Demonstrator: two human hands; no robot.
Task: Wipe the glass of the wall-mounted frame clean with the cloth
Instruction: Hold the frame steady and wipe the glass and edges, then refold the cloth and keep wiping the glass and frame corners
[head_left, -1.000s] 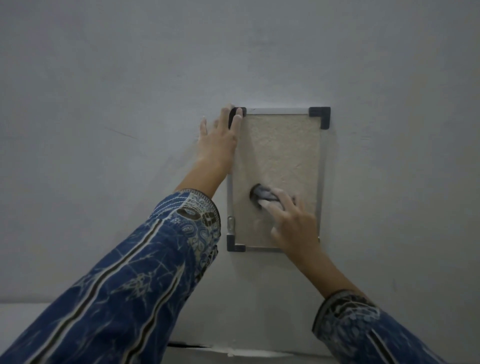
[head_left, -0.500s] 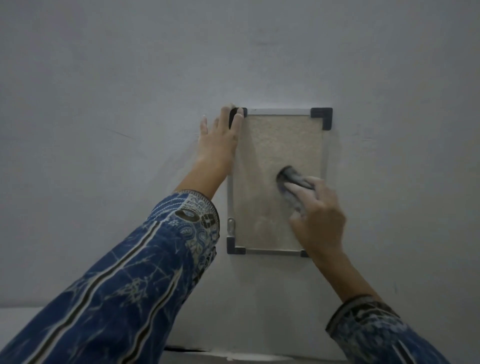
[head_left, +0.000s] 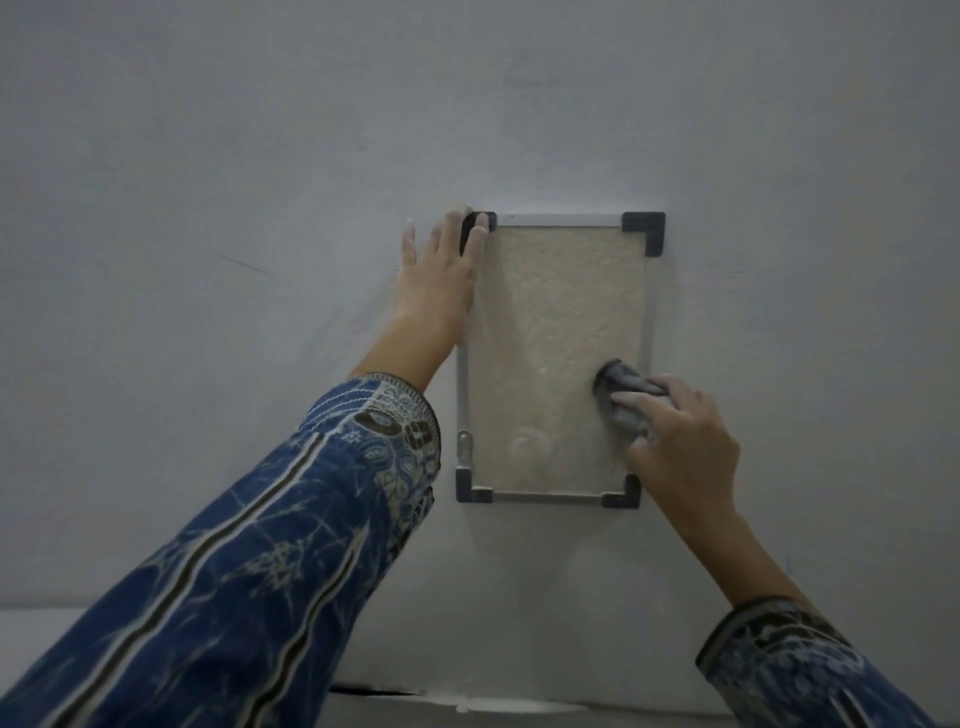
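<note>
A small upright frame (head_left: 558, 221) hangs on the grey wall, with a silver rim, dark corner pieces and beige textured backing under its glass (head_left: 550, 332). My left hand (head_left: 441, 275) lies flat with straight fingers against the frame's upper left corner and left edge. My right hand (head_left: 680, 441) grips a bunched dark grey cloth (head_left: 621, 389) and presses it on the glass near the right edge, at lower mid height. A faint smear shows on the lower glass.
The plain grey wall (head_left: 208, 208) surrounds the frame on every side. A pale ledge or floor strip (head_left: 467, 706) runs along the bottom of the view. Both my forearms wear blue patterned sleeves.
My right hand has carried the cloth from the lower middle of the glass up and across to the right edge. My left hand has stayed at the upper left corner.
</note>
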